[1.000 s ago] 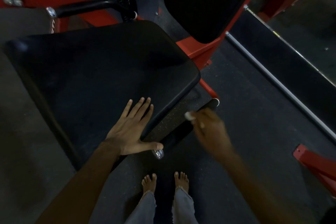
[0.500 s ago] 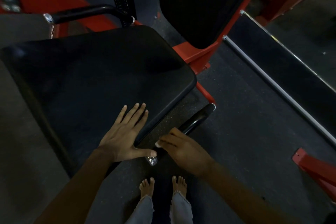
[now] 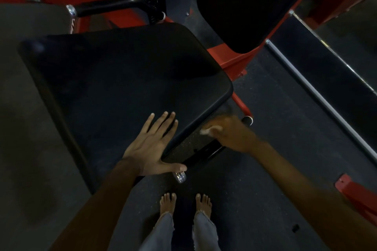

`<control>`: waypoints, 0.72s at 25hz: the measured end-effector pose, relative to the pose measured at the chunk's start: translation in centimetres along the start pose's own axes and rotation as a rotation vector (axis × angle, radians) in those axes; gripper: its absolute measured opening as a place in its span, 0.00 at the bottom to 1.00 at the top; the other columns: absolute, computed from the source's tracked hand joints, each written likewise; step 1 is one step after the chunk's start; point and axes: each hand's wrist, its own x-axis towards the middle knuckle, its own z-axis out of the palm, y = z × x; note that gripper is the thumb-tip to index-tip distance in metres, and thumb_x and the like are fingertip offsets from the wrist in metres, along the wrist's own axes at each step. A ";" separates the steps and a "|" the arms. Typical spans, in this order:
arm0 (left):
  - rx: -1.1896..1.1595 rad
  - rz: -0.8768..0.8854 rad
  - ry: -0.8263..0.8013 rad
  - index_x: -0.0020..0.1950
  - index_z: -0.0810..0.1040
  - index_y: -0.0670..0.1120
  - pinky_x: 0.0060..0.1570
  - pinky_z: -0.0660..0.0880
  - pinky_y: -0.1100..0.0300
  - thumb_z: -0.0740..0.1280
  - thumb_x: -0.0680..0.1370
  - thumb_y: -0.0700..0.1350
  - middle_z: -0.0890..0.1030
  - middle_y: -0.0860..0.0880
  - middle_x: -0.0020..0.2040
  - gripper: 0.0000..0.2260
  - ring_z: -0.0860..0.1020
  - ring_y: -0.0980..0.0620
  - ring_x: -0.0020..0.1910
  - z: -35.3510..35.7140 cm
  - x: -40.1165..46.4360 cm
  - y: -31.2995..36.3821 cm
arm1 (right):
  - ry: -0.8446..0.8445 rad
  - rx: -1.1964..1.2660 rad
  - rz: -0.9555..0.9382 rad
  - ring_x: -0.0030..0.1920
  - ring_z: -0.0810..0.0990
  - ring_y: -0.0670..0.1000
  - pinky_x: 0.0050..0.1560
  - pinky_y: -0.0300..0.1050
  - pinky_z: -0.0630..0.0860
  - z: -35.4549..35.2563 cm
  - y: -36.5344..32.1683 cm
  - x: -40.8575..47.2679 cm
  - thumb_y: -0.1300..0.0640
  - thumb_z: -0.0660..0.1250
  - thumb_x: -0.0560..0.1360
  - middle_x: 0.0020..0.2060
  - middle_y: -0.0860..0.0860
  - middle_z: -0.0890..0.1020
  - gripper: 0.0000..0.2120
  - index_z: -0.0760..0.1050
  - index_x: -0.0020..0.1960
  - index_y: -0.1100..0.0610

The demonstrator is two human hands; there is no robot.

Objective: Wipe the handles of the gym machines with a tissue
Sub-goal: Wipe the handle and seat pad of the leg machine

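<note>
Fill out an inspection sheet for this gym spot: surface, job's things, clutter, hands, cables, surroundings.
Surface: dark speckled floor; black padded seat fills the middle.
Job's things: white tissue in the right hand, on the black handle beside the seat's edge. The handle has a chrome cap at the near end; a second handle sits behind the seat.
Clutter: nothing seen.
Hands: left hand flat on the seat, fingers straight, thumb along its edge. Right hand blurred, fingers curled round the tissue near the handle's far end.
Cables: nothing seen for certain.
Surroundings: red frame, black back pad, metal rail, person's bare feet.
</note>
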 end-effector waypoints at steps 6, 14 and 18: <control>0.013 -0.006 0.002 0.77 0.48 0.40 0.73 0.37 0.46 0.49 0.64 0.81 0.42 0.44 0.78 0.56 0.37 0.49 0.76 0.0 0.0 0.0 | -0.579 0.123 -0.067 0.52 0.80 0.47 0.58 0.47 0.76 4.0 -5.5 3.3 0.64 0.65 0.75 0.52 0.52 0.83 0.10 0.81 0.54 0.58; 0.003 -0.011 -0.001 0.77 0.44 0.41 0.73 0.34 0.48 0.47 0.63 0.82 0.38 0.44 0.77 0.57 0.35 0.50 0.75 0.2 0.0 -0.2 | -0.507 -0.235 0.198 0.46 0.77 0.47 0.46 0.35 0.72 -2.1 5.5 3.6 0.69 0.62 0.73 0.44 0.48 0.79 0.11 0.81 0.47 0.57; 0.008 -0.014 0.004 0.77 0.44 0.40 0.73 0.35 0.47 0.47 0.63 0.82 0.39 0.44 0.77 0.57 0.35 0.50 0.75 0.2 0.1 -0.2 | -0.448 -0.255 0.286 0.48 0.78 0.50 0.47 0.36 0.72 -2.6 5.6 3.3 0.66 0.62 0.74 0.46 0.50 0.78 0.09 0.76 0.44 0.54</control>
